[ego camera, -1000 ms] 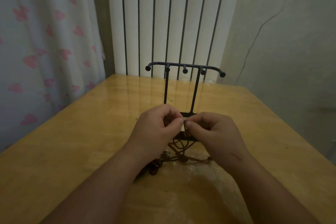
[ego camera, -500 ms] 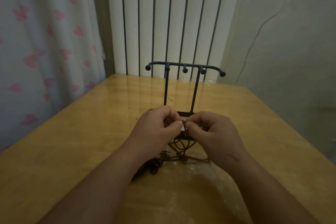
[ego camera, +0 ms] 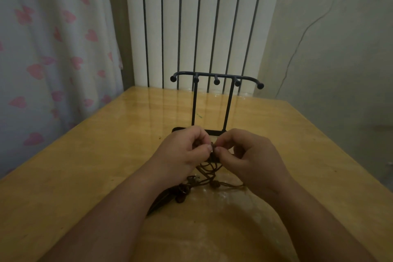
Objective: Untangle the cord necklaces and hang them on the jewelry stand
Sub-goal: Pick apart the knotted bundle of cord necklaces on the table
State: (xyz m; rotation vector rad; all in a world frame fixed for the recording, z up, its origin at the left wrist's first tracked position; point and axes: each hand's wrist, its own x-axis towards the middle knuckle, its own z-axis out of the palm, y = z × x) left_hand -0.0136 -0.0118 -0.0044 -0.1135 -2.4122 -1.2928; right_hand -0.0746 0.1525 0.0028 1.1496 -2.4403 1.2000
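A knot of cord is pinched between thumb and fingertips of the left grip [ego camera: 182,151] and the right grip [ego camera: 253,157], the two held tip to tip just above the bench [ego camera: 95,172], a glossy yellow wood surface. Below the pinch and nearer than both grips, the cord necklaces [ego camera: 209,177] are seen in a tangle: brown loops hang from the fingers and are spread on the wood, with dark beads and a dark pendant [ego camera: 162,201] lying beside the left wrist. Just behind the grips the jewelry stand [ego camera: 215,76] is set upright, its base partly hidden by the knuckles, five knobbed pegs along its top bar. Farther back a white ribbed radiator [ego camera: 202,17] is seen, flanked on the left by a heart-printed curtain [ego camera: 53,49] and on the right by a plain wall [ego camera: 344,59].
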